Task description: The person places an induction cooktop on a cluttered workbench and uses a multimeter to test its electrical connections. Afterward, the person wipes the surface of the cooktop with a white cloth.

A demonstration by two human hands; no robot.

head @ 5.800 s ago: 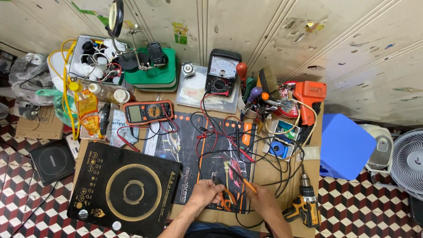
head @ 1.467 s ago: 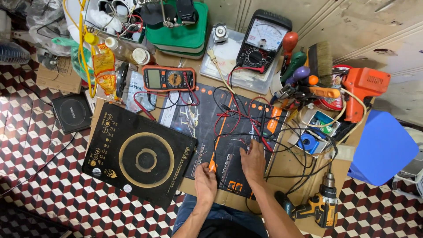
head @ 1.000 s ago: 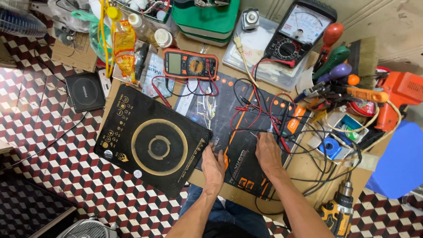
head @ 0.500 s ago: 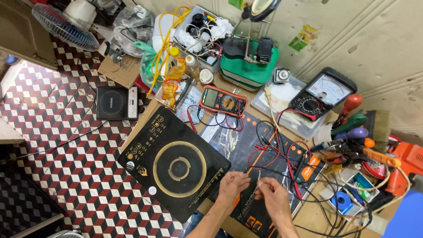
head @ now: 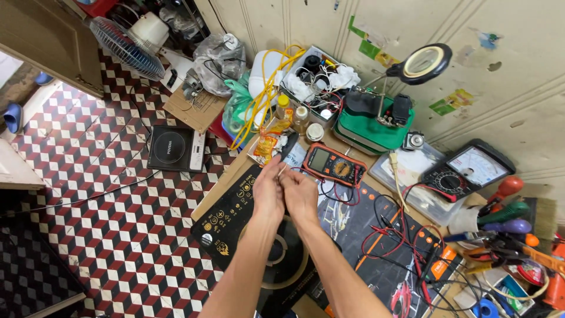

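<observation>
Above the cooktop (head: 247, 235), left hand (head: 268, 191) and right hand (head: 301, 197) raised together.
Fingertips pinched on a thin wire (head: 280, 171), lifted clear of clutter, just left of the multimeter (head: 332, 166). Can't tell grip tightness.

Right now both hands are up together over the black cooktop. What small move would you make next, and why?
Probably bring the left hand and right hand down a little to the induction cooktop. The fingertips meet around something too thin to identify, held in mid-air, with the orange multimeter close behind.
</observation>
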